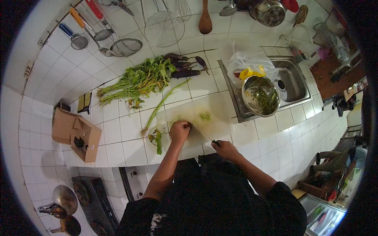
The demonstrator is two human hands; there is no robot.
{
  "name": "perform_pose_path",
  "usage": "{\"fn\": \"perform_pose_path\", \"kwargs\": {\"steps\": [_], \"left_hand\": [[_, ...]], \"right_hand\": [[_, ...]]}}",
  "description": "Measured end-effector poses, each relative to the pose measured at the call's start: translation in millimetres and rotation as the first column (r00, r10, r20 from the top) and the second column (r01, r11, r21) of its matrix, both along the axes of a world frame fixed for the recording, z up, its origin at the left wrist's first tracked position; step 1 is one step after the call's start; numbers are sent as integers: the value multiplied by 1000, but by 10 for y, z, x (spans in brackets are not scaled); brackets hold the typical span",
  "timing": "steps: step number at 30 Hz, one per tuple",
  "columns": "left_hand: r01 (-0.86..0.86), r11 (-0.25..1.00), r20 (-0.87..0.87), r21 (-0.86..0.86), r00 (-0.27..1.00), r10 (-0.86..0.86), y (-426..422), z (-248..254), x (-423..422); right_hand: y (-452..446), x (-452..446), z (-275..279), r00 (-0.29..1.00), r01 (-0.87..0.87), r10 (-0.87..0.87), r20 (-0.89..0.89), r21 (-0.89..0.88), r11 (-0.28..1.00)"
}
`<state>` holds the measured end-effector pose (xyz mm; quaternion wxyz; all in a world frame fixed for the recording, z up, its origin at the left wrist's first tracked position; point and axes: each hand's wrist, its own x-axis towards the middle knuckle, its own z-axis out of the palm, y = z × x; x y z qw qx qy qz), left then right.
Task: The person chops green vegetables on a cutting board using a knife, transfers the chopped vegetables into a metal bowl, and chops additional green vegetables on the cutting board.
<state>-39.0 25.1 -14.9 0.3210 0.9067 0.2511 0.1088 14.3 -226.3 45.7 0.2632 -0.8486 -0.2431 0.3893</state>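
On the white cutting board (220, 106), my left hand (180, 131) is closed over something small and dark that its fingers mostly hide. My right hand (227, 150) grips the dark handle of a knife (204, 134), whose blade points up and left toward my left fingers. Small chopped green pieces (205, 116) lie on the board just beyond the blade. Left of the board is a long green stalk (162, 103), with leafy scraps (158, 141) below it. A bunch of leafy greens (145, 76) and several dark purple eggplants (185, 73) lie behind.
At the right, a metal bowl (260, 96) holding chopped greens stands beside the sink (293, 78), near a plastic bag (248, 61). An open cardboard box (92, 141) sits at the left. Strainers (126, 47) and a wooden spoon (205, 21) hang on the tiled wall.
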Motion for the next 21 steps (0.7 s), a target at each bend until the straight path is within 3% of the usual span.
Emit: {"fn": "perform_pose_path", "kwargs": {"steps": [2,8,10,12,15,16,21], "left_hand": [[-8,999,-27,-45,1000,7,-2,34,17],[45,998,-6,33,999,-45,5,67,15],[11,1000,-36,-24,999,-12,-17,140,22],[6,999,-19,-33,1000,-7,-27,153,18],[7,1000,10,9,1000,-7,-42,80,6],[7,998,24,69,1000,-8,-52,47,-11],[2,999,-16,49,1000,-1,-46,76,-17]], "right_hand": [[-13,-12,-116,1000,-10,10,26,12,1000],[57,-13,-165,997,17,-23,71,82,996],[100,-10,-201,994,14,-25,106,106,994],[91,-30,-195,982,94,-110,156,103,990],[29,3,-143,997,12,-16,75,47,999],[12,-14,-120,997,10,-13,72,42,999],[-25,-82,-140,999,32,-34,31,62,998]]}}
